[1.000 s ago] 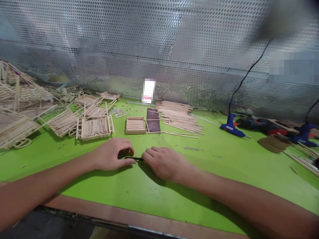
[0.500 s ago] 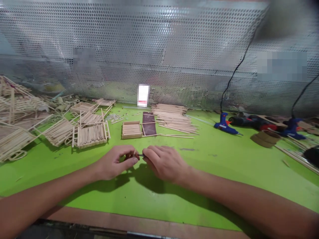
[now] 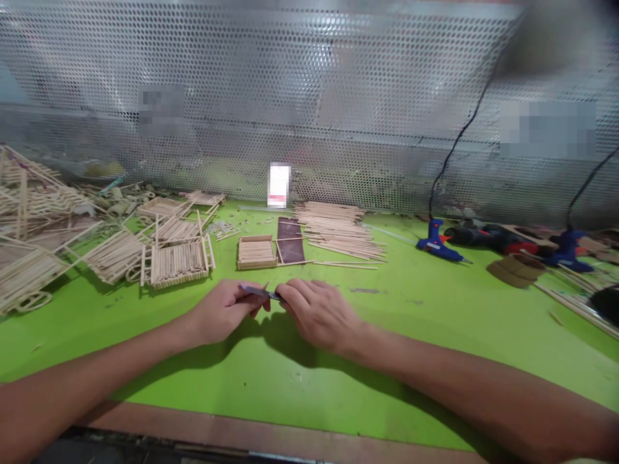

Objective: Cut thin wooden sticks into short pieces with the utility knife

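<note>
My right hand [image 3: 322, 316] is closed around a knife [image 3: 254, 290], whose handle is mostly hidden in the fist. Its grey blade points left and lies across the fingertips of my left hand [image 3: 222, 312]. That left hand pinches a short wooden stick [image 3: 265, 285], of which only a thin light tip shows beside the blade. Both hands are held close together above the green tabletop [image 3: 300, 393]. Just beyond them sits a small stick-built tray [image 3: 256, 251], with thin sticks joined to its right side over a dark brown sheet [image 3: 290, 241].
A heap of loose sticks [image 3: 338, 229] lies behind the hands. Several stick-built pieces [image 3: 176, 264] crowd the left. Two blue glue guns [image 3: 438, 243] with black cords and a brown ring-shaped piece [image 3: 515, 269] are at the right. A perforated metal screen [image 3: 232, 96] closes the back.
The knife's blade now shows across my left fingertips, where only a short dark part showed before. My left thumb has shifted back slightly. The tray and sticks stay put.
</note>
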A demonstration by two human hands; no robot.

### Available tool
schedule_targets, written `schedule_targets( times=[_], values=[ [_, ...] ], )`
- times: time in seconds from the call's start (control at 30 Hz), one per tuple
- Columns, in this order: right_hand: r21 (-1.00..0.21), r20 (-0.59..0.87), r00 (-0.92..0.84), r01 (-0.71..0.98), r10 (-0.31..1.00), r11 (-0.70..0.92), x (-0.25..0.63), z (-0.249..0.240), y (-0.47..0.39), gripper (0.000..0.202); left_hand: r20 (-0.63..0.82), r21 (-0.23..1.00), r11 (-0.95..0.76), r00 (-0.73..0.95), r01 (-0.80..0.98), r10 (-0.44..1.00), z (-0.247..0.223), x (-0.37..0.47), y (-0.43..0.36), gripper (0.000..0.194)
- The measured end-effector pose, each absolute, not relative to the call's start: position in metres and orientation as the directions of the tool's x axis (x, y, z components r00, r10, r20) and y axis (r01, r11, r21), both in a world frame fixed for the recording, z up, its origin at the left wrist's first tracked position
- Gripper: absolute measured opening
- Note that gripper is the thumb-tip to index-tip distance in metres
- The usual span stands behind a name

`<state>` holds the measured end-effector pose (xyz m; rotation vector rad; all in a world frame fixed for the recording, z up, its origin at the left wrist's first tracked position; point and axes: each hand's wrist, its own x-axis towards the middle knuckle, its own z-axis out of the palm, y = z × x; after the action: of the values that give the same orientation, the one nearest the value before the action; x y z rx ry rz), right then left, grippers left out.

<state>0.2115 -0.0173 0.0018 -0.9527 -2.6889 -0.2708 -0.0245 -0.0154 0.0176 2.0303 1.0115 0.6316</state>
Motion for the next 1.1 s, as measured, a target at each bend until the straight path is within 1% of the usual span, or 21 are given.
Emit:
schedule_targets(
  times=[0.13,0.2,0.23,0.27,0.33,0.4,0.43,0.5,0.57,0.63,0.73,0.8,0.9,0.97,1.1],
  values=[
    [0.058,0.370,-0.740,0.621,0.561,0.782,0.217,0.002,-0.016,0.020,0.102,0.797,-0.397,0.546,0.455,0.832,0.015,-0.029,-0.009,0.045],
    [0.012,0.385,-0.707,0.647,0.593,0.763,0.220,0.009,-0.016,0.024,0.133,0.784,-0.396,0.492,0.479,0.860,0.012,-0.036,-0.005,0.050],
    [-0.018,0.376,-0.674,0.681,0.636,0.732,0.222,0.013,-0.015,0.026,0.158,0.760,-0.415,0.478,0.500,0.864,0.009,-0.039,-0.004,0.050],
    [-0.044,0.354,-0.637,0.720,0.685,0.693,0.224,0.018,-0.014,0.029,0.191,0.722,-0.456,0.485,0.520,0.854,0.007,-0.041,-0.003,0.050],
    [-0.068,0.262,-0.565,0.798,0.782,0.599,0.228,0.025,-0.008,0.032,0.269,0.630,-0.569,0.540,0.528,0.798,0.003,-0.045,-0.003,0.047],
    [-0.038,0.172,-0.500,0.857,0.849,0.513,0.233,0.028,0.000,0.033,0.346,0.521,-0.693,0.619,0.499,0.705,0.000,-0.045,-0.004,0.044],
    [-0.006,0.151,-0.489,0.868,0.859,0.496,0.236,0.027,0.004,0.031,0.377,0.460,-0.746,0.655,0.481,0.655,-0.001,-0.044,-0.004,0.042],
    [0.059,0.174,-0.525,0.850,0.833,0.523,0.239,0.025,0.009,0.025,0.417,0.334,-0.825,0.714,0.456,0.563,-0.002,-0.042,-0.006,0.038],
    [0.076,0.239,-0.599,0.796,0.764,0.600,0.238,0.024,0.008,0.023,0.424,0.220,-0.862,0.751,0.456,0.505,-0.002,-0.039,-0.008,0.034],
    [0.016,0.269,-0.666,0.725,0.696,0.688,0.233,0.025,0.000,0.023,0.421,0.145,-0.875,0.771,0.463,0.478,0.000,-0.035,-0.012,0.033],
    [-0.138,0.196,-0.781,0.576,0.593,0.805,0.219,0.030,-0.017,0.022,0.408,0.093,-0.885,0.793,0.457,0.452,0.002,-0.029,-0.020,0.034],
    [-0.176,0.150,-0.833,0.507,0.532,0.844,0.212,0.031,-0.026,0.024,0.399,0.083,-0.891,0.805,0.446,0.440,0.004,-0.026,-0.025,0.037],
    [-0.216,0.113,-0.845,0.493,0.523,0.843,0.208,0.028,-0.030,0.025,0.380,0.127,-0.892,0.809,0.434,0.448,0.006,-0.024,-0.029,0.040],
    [-0.237,0.119,-0.840,0.494,0.530,0.837,0.209,0.024,-0.029,0.022,0.337,0.215,-0.879,0.812,0.426,0.476,0.008,-0.023,-0.031,0.040],
    [-0.263,0.222,-0.842,0.434,0.492,0.862,0.212,0.020,-0.028,0.020,0.198,0.475,-0.768,0.799,0.429,0.568,0.013,-0.025,-0.034,0.040]
  ],
)
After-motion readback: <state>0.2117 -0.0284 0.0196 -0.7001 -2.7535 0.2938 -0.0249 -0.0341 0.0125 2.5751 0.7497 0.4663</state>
